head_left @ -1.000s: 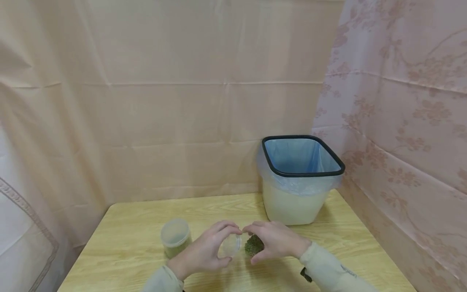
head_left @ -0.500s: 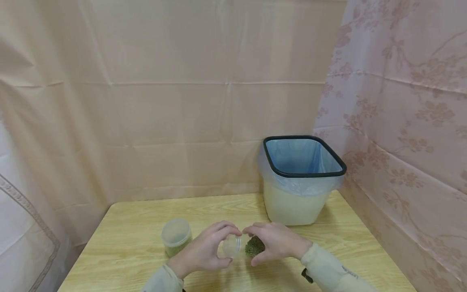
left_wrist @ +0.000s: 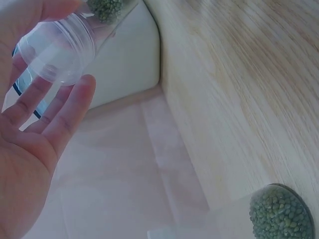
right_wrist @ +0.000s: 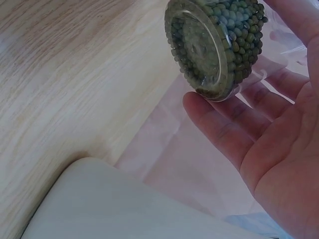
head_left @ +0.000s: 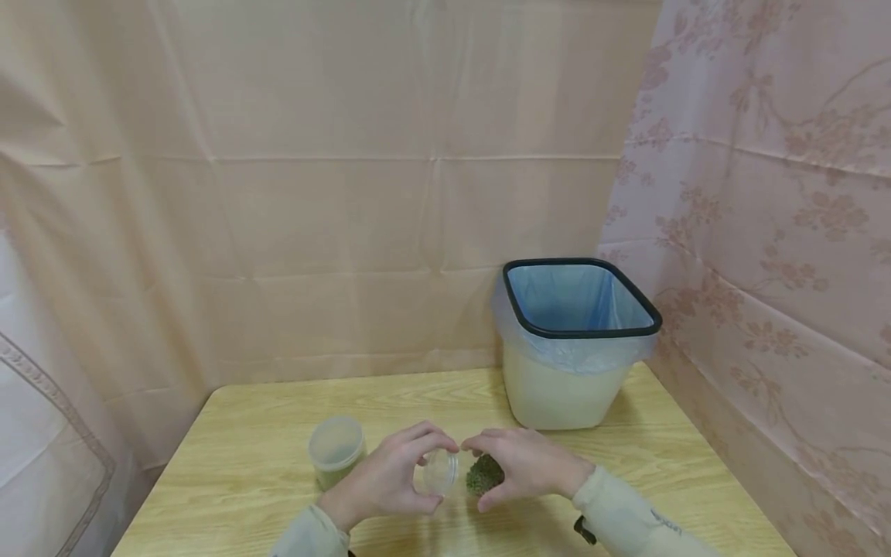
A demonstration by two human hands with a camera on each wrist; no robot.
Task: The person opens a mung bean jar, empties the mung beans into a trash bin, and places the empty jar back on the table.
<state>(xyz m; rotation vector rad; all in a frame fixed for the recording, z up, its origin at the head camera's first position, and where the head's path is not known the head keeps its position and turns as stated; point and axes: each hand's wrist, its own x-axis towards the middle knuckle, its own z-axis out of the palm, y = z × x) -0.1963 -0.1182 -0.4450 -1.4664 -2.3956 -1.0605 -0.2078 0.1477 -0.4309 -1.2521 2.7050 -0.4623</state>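
Both hands hold a clear plastic jar [right_wrist: 214, 50] of green mung beans on its side above the table. My left hand [head_left: 400, 473] curves its thumb and fingers around the clear ridged end [left_wrist: 65, 50], where no beans show. At the other end, my right hand [head_left: 529, 466] grips the bean-filled part, with the beans [head_left: 485, 474] showing between thumb and fingers. The round base [right_wrist: 197, 52] faces outward in the right wrist view. Left of my left hand, a second jar [head_left: 336, 449] with a translucent lid stands upright; its beans [left_wrist: 280, 216] show in the left wrist view.
A cream bin [head_left: 564, 387] with a black rim and blue liner stands at the table's back right, beyond my right hand. The wood-grain table [head_left: 257, 433] meets a beige curtain [head_left: 320, 232] behind and a pink floral curtain [head_left: 780, 278] on the right.
Both hands stay almost in place around the jar. The beans at its right end look slightly shifted. The second jar and the bin have not moved.
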